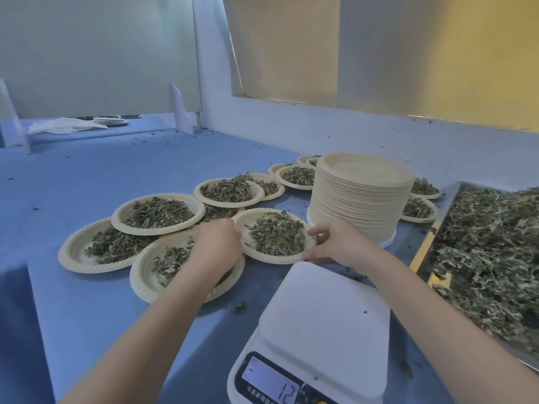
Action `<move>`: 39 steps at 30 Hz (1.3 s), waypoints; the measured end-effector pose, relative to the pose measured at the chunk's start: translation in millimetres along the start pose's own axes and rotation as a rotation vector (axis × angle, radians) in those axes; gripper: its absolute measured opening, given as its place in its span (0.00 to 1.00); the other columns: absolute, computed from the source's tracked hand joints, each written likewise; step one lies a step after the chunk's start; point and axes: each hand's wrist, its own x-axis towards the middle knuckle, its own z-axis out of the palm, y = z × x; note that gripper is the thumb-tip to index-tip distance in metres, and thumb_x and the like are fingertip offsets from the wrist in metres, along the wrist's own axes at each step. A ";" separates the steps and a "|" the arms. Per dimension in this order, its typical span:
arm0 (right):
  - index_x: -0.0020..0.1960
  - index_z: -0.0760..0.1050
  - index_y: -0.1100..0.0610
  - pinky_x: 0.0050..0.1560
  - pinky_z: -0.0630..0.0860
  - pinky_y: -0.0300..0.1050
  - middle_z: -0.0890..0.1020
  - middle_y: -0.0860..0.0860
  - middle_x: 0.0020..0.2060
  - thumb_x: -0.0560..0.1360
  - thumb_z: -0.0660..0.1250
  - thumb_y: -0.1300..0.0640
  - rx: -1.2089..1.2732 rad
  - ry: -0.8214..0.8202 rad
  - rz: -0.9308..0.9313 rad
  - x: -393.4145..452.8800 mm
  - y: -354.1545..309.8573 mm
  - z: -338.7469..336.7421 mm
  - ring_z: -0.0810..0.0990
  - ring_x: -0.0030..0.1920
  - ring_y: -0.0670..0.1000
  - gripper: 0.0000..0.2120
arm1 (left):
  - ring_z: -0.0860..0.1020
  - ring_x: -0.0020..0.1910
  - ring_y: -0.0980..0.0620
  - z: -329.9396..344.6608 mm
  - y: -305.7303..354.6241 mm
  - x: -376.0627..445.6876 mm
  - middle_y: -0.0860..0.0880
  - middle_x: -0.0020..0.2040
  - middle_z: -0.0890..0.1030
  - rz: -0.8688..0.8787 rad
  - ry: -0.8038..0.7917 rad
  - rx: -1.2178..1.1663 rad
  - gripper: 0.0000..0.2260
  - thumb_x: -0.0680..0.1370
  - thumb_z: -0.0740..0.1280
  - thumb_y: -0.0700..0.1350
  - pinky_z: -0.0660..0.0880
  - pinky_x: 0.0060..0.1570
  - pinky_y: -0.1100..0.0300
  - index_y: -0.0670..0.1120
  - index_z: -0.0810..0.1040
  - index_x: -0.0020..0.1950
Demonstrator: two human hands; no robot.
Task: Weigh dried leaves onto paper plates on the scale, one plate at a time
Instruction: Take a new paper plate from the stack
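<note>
- Filled plate (pixel 277 236) sits just beyond the scale (pixel 320 325), held from both sides. Left hand (pixel 217 246) takes the left rim, right hand (pixel 335 243) the right rim; a two-sided hold probably keeps the thin plate level so the loose heap does not slide.
- Left grip: fingers curl over the rim, their tips hidden behind the knuckles. Right grip: thumb and fingers pinch the rim's near-right edge.
- Whether the plate rests on the surface (pixel 87 301) or on its neighbours' rims, cannot tell.
- Scale platform bare, white, smooth, rounded corners; display shows what looks like "12". My reading: this portion is weighed and is joining the done plates.
- Done plates (pixel 159 212) overlap in a fan to the left, likely to save room on the surface.
- Empty stack (pixel 361 199) stands just right of the held plate, near the right hand, handy for the next one. Plates are cream, matte, with ribbed rims.
- Leaves (pixel 490 258): dry, curled, grey-green, light and crumbly, heaped in a metal tray (pixel 428 246) at right. Crumbs dot the blue surface.
</note>
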 end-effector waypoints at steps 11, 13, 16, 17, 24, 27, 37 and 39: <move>0.67 0.73 0.60 0.61 0.75 0.49 0.78 0.56 0.61 0.65 0.79 0.57 -0.020 0.030 0.004 4.1 -0.1 4.5 0.81 0.53 0.55 0.32 | 0.60 0.67 0.43 -2.0 -23.1 3.2 0.52 0.61 0.76 0.013 -0.135 0.190 0.14 0.82 0.52 0.48 0.58 0.59 0.46 0.53 0.67 0.66; 0.67 0.73 0.60 0.61 0.74 0.45 0.78 0.55 0.61 0.66 0.78 0.56 -0.062 0.036 0.004 3.1 0.2 3.6 0.80 0.54 0.53 0.32 | 0.60 0.67 0.43 -4.2 -23.8 1.3 0.53 0.63 0.75 0.030 -0.137 0.226 0.14 0.82 0.52 0.52 0.58 0.60 0.46 0.53 0.68 0.66; 0.67 0.73 0.60 0.58 0.72 0.41 0.78 0.54 0.60 0.66 0.78 0.54 -0.076 0.044 -0.002 3.1 0.3 3.9 0.78 0.55 0.51 0.32 | 0.62 0.66 0.44 -5.8 -26.1 -2.0 0.55 0.65 0.73 0.039 -0.118 0.301 0.16 0.81 0.53 0.56 0.58 0.61 0.48 0.54 0.70 0.66; 0.67 0.73 0.60 0.58 0.71 0.41 0.78 0.54 0.60 0.66 0.79 0.54 -0.080 0.038 -0.003 3.2 -0.5 4.7 0.77 0.56 0.51 0.33 | 0.62 0.66 0.44 -6.1 -26.8 -3.2 0.55 0.65 0.72 0.038 -0.121 0.313 0.17 0.81 0.53 0.57 0.58 0.61 0.48 0.55 0.70 0.67; 0.69 0.70 0.56 0.49 0.74 0.40 0.78 0.52 0.51 0.66 0.78 0.53 -0.182 0.025 -0.014 6.8 -1.0 8.8 0.78 0.49 0.51 0.35 | 0.63 0.65 0.44 -5.4 -12.1 -0.9 0.51 0.61 0.76 0.010 -0.131 0.350 0.16 0.81 0.55 0.55 0.59 0.61 0.48 0.49 0.73 0.63; 0.68 0.71 0.53 0.52 0.77 0.45 0.80 0.53 0.51 0.66 0.78 0.53 -0.145 0.047 -0.021 3.5 -3.0 5.0 0.78 0.44 0.51 0.33 | 0.63 0.65 0.42 -7.7 -1.8 -1.9 0.47 0.61 0.75 0.001 -0.076 0.351 0.16 0.81 0.54 0.54 0.59 0.62 0.48 0.48 0.72 0.63; 0.60 0.78 0.53 0.48 0.71 0.41 0.82 0.53 0.52 0.71 0.73 0.51 -0.234 0.202 -0.228 -32.5 -52.2 -44.6 0.76 0.45 0.49 0.19 | 0.68 0.64 0.45 -46.6 94.3 -8.9 0.51 0.61 0.77 0.251 -0.005 0.016 0.13 0.81 0.56 0.47 0.62 0.61 0.51 0.55 0.76 0.61; 0.58 0.79 0.53 0.49 0.71 0.39 0.82 0.50 0.49 0.72 0.72 0.53 -0.250 0.251 -0.256 -37.6 -58.9 -63.1 0.78 0.48 0.49 0.16 | 0.69 0.64 0.45 -53.5 118.8 -2.3 0.50 0.61 0.77 0.299 0.017 -0.009 0.14 0.80 0.57 0.46 0.65 0.62 0.51 0.54 0.76 0.61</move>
